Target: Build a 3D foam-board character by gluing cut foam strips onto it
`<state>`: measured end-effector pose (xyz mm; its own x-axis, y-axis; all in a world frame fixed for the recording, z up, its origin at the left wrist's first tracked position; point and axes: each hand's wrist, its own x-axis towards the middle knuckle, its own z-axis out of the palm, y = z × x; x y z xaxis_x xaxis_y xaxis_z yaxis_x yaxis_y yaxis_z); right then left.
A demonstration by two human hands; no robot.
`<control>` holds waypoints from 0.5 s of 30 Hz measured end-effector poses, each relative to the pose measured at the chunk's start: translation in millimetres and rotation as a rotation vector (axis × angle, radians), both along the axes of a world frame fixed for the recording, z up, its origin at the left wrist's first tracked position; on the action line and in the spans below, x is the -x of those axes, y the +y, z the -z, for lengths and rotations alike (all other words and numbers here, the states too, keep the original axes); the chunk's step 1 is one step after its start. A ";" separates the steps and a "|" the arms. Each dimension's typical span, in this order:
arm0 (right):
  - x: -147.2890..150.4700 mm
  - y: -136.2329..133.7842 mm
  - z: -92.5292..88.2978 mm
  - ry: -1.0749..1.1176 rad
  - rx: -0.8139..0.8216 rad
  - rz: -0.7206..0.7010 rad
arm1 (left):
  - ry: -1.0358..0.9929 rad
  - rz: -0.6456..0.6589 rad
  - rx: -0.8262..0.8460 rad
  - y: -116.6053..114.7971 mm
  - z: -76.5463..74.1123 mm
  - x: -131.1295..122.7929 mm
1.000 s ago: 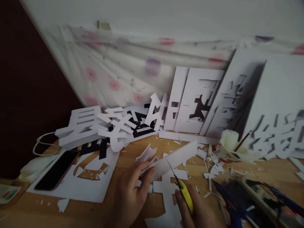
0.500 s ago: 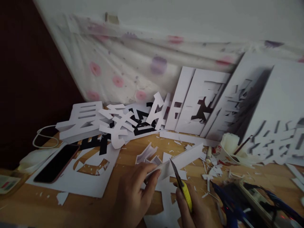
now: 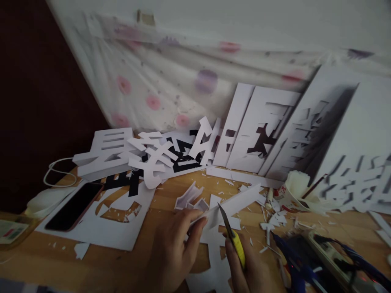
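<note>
Between the thumb and fingers of my left hand (image 3: 180, 240) is pinched one end of a white foam board strip (image 3: 240, 200), which slants up to the right. My right hand (image 3: 244, 264) grips a yellow utility knife (image 3: 236, 244), its dark blade pointing up and left beside the strip. Whether the blade touches the strip I cannot tell. Under both hands lies a white cut-out piece (image 3: 215, 254). Just beyond my left fingers stands a small folded white piece (image 3: 189, 196).
White cut-out characters (image 3: 152, 156) pile up at the back, near leaning cut boards (image 3: 259, 134). A phone (image 3: 73, 207) rests on a cut sheet at left. To the right are a paper cup (image 3: 291, 193), a blue glue gun (image 3: 293, 260) and a power strip (image 3: 330, 252). Scraps litter the wooden table.
The view has shifted slightly. Both hands keep their holds on the strip and the knife, with hardly any movement between them.
</note>
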<state>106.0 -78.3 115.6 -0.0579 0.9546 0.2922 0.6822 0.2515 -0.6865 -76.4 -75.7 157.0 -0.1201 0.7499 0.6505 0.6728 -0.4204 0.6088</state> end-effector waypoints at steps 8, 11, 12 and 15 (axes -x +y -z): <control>-3.6 2.6 3.9 -0.015 0.121 -0.073 | 0.032 -0.046 -0.047 0.3 3.8 -3.4; -2.0 2.4 2.3 -0.011 0.129 -0.079 | 0.035 -0.070 -0.067 0.9 3.9 -3.8; -1.7 2.2 2.3 -0.012 0.124 -0.087 | 0.038 -0.079 -0.079 1.0 4.0 -3.9; -1.3 1.5 3.7 -0.015 0.104 -0.109 | 0.058 -0.098 -0.114 1.1 4.8 -4.1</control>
